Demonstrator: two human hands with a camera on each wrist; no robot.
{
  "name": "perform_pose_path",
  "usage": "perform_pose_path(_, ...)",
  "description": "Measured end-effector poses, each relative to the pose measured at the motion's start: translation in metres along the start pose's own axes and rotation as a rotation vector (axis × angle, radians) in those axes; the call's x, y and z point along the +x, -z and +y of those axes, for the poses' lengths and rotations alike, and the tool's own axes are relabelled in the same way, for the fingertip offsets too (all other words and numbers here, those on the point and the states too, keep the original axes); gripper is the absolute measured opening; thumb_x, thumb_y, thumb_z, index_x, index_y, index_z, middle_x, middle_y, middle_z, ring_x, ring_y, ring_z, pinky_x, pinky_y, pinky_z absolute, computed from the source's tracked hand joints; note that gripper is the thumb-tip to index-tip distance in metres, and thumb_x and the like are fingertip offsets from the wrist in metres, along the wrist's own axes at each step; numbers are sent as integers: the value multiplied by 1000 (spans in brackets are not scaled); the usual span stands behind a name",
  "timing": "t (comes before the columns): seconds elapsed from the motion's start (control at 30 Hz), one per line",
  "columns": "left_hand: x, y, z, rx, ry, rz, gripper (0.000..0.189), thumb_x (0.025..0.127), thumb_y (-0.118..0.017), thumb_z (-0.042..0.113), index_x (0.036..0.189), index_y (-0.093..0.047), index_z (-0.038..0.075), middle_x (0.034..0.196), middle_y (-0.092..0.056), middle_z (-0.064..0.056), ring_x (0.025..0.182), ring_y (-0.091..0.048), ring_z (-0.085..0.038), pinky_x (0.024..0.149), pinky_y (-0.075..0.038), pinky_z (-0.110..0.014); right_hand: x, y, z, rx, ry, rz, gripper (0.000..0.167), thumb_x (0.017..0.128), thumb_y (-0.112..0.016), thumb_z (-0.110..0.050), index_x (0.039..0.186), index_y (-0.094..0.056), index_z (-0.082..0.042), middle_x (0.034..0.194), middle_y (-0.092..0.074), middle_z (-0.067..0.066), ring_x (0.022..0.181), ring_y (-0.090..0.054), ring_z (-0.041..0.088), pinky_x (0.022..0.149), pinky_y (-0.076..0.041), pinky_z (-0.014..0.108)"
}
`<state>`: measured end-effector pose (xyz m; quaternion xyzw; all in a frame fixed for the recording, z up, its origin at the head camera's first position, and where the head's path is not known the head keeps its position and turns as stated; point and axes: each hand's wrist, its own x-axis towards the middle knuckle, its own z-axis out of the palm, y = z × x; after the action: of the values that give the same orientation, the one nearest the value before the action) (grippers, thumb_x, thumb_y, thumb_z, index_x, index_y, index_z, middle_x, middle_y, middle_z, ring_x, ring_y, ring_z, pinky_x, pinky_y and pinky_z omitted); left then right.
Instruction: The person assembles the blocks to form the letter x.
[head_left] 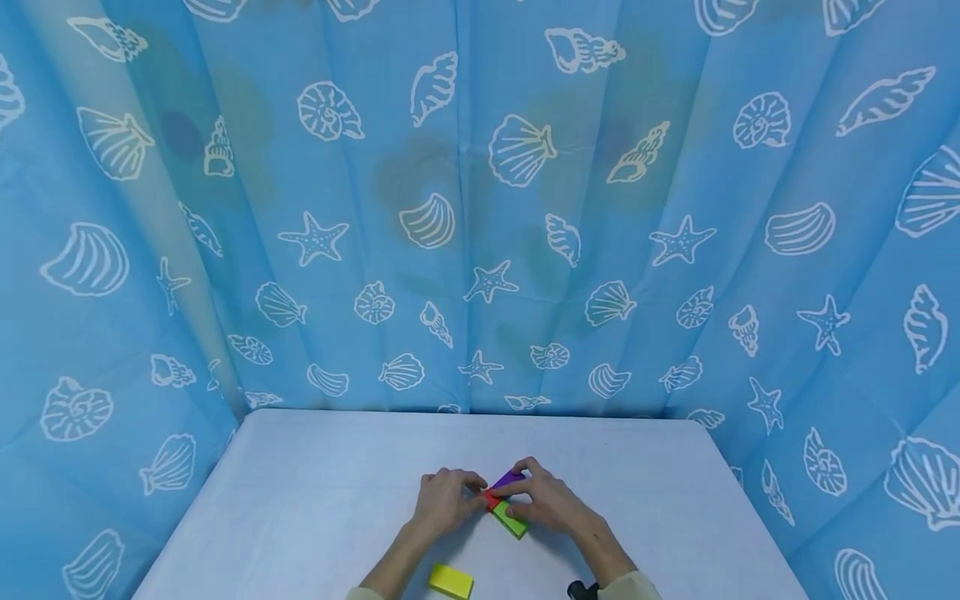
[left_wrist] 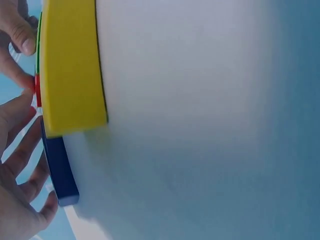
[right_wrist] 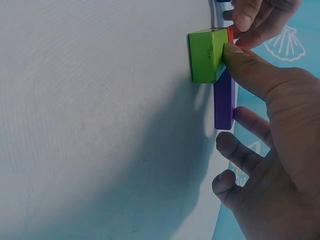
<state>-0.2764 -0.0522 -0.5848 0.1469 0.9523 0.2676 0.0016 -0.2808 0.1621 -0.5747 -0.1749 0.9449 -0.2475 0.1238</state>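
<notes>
Thumb and fingers of my left hand (head_left: 446,502) pinch the left end of a small red block (head_left: 491,499). A dark blue block (left_wrist: 60,170) lies by its fingers in the left wrist view; in the head view that hand hides it. My right hand (head_left: 551,500) has its thumb on the side of a light green block (head_left: 511,522) and its index fingertip by the red one, gripping there. Behind them a purple block (head_left: 506,480) slants away under the right fingers. The red and green blocks sit end to end.
A yellow block (head_left: 452,581) lies by itself near the front, beside the left forearm. Some black object (head_left: 582,590) shows next to the right sleeve. The white table (head_left: 337,467) is bordered by a blue shell-patterned curtain (head_left: 465,208).
</notes>
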Motion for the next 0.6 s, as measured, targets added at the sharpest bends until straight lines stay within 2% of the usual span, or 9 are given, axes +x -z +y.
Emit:
perform_pose_path(0.4,-5,18,-18,-81,63,58,23,86,-79,36,107,-77,27,101,-74,10,91,-62,-14,89,-44,-50,-1,0,0,-22,-24,2,32,89,-76,-35,119,-72,-44,136,-49,4,119,-55,32,94,-49,61)
perform_pose_path(0.6,-8,26,-26,-146,96,11,26,86,-80,35,110,-77,26,106,-72,7,95,-63,-17,89,-51,-45,0,-2,-1,-19,-25,6,33,89,-75,-34,120,-72,-45,136,-48,3,121,-54,33,95,-48,62)
